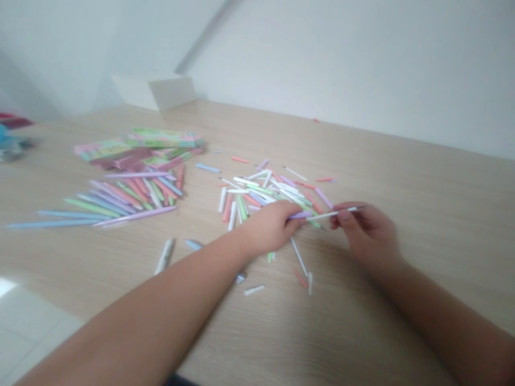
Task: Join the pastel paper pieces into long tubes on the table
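A short purple pen barrel (300,215) is pinched in my left hand (273,225), over the near side of a heap of pen parts (263,187). My right hand (364,228) grips a thin white pen refill (328,215) between thumb and fingers. The refill's left end meets the open end of the purple barrel; how far in it sits, I cannot tell. Its dark tip points right, past my right thumb. White, green, orange and purple barrels, caps and refills make up the heap, part of it hidden behind my left hand.
Left of the heap lies a group of long pastel pens (116,198), with printed pen boxes (161,138) behind them. A white marker-like pen (164,257) lies beyond my left forearm. Loose parts, including a white clip (254,290), lie nearer. A white box (156,91) stands by the wall.
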Available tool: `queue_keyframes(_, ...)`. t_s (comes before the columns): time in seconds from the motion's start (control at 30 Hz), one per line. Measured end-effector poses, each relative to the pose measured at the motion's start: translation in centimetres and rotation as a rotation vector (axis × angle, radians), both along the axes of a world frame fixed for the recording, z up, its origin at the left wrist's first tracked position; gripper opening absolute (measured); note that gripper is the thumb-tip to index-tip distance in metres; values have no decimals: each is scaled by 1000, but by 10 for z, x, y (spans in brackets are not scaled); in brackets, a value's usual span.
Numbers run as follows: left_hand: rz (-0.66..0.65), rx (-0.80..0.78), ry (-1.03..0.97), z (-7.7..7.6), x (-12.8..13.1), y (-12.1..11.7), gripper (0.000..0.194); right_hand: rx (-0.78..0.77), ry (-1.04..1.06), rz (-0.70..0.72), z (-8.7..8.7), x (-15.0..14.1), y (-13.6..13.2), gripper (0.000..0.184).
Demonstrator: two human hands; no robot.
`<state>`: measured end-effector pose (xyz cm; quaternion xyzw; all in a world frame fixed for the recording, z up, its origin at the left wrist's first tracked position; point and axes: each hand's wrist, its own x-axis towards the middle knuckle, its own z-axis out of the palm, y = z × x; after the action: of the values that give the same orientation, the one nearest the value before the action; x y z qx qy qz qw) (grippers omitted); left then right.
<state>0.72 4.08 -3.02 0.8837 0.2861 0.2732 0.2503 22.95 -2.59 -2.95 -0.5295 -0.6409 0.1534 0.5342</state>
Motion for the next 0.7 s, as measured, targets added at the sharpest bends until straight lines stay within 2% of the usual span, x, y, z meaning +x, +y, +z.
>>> queue_keyframes(0.3, -38, -24, 20, 0, -1, -1, 25, 34, 243, -13, -6, -5, -2, 16)
queue_keyframes(0.47, -20, -39, 41, 1, 0, -2, 26, 78, 326, 29, -5, -8, -2, 11)
queue_keyframes(0.57, -19, -49, 45, 2, 0, -2, 26, 89, 307, 38, -3, -9, -4, 10)
queue_keyframes(0.7, -62, -47, 39, 2, 0, -3, 26, 57, 155, -9, 0, -9, -7, 15)
